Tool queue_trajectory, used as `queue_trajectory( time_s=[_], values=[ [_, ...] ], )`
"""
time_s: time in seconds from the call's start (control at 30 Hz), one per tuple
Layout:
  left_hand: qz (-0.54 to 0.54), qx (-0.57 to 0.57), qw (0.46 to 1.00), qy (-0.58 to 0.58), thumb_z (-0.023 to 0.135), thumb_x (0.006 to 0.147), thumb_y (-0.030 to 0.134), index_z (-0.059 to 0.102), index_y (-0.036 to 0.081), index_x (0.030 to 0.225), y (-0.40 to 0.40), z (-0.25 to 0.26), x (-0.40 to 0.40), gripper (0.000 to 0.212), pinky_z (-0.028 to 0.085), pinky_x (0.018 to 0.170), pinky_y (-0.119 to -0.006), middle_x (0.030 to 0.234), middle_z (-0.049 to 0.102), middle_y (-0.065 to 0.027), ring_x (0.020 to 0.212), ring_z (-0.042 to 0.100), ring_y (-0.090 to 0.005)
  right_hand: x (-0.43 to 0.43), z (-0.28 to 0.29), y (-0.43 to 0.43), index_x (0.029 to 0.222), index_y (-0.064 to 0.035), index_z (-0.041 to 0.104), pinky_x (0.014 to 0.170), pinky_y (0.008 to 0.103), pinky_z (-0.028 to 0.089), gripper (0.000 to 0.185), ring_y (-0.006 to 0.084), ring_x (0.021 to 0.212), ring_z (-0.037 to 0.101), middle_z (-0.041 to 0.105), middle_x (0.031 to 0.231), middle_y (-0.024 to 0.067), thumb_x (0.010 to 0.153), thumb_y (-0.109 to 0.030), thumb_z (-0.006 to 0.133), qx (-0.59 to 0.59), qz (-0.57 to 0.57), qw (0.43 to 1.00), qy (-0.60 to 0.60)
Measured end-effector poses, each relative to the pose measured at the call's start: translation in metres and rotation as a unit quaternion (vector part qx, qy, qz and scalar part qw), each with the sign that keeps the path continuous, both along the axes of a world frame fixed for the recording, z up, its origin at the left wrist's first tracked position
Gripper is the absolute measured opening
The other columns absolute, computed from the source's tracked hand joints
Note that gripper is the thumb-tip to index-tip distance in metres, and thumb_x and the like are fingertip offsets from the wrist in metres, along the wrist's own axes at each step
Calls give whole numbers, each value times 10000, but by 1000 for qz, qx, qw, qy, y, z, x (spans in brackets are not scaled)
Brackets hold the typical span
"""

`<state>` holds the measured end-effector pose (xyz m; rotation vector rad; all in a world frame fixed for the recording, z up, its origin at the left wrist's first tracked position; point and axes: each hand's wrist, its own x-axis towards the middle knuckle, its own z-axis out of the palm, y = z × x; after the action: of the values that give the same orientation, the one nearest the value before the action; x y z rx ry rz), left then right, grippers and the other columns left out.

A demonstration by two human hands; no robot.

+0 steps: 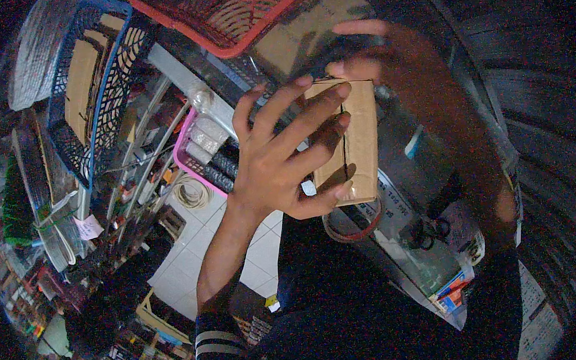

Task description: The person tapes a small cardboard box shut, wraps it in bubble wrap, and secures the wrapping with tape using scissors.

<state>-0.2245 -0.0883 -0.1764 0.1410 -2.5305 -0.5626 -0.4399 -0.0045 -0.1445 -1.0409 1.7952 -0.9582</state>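
A small brown cardboard box [362, 141] with a dark seam down its face is in front of me. My left hand [286, 150] lies across its left side, back of the hand towards me and fingers spread. Thumb and forefinger overlie the seamed face and cast shadows on it; whether they grip the box cannot be made out. Blurred by motion, my right hand [366, 51] is at the box's upper right corner, one finger stretched out to the left. Between its fingers there is a dark area too unclear to name. The box's left edge is partly hidden by my left hand.
Beneath the box runs a glass counter [411, 256] with black-handled scissors [427, 231] and a tape roll [355, 233]. A red plastic basket [240, 44] stands beyond. Left are a blue basket of cardboard [93, 108], a pink basket of wrapped packets [182, 152] and coiled cable [190, 191].
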Motion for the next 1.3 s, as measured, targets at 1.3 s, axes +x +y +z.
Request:
queue_trajectory(
  time_s=[1.3],
  values=[
    [-24, 88, 990, 105, 728, 702, 526, 308, 163, 1432, -2, -19, 0, 917, 372, 896, -512, 1412, 491, -201, 1227, 493, -385, 9, 10, 8, 981, -18, 699, 779, 315, 476, 182, 165, 879, 631, 690, 927, 100, 940, -187, 644, -20, 84, 991, 103]
  ],
)
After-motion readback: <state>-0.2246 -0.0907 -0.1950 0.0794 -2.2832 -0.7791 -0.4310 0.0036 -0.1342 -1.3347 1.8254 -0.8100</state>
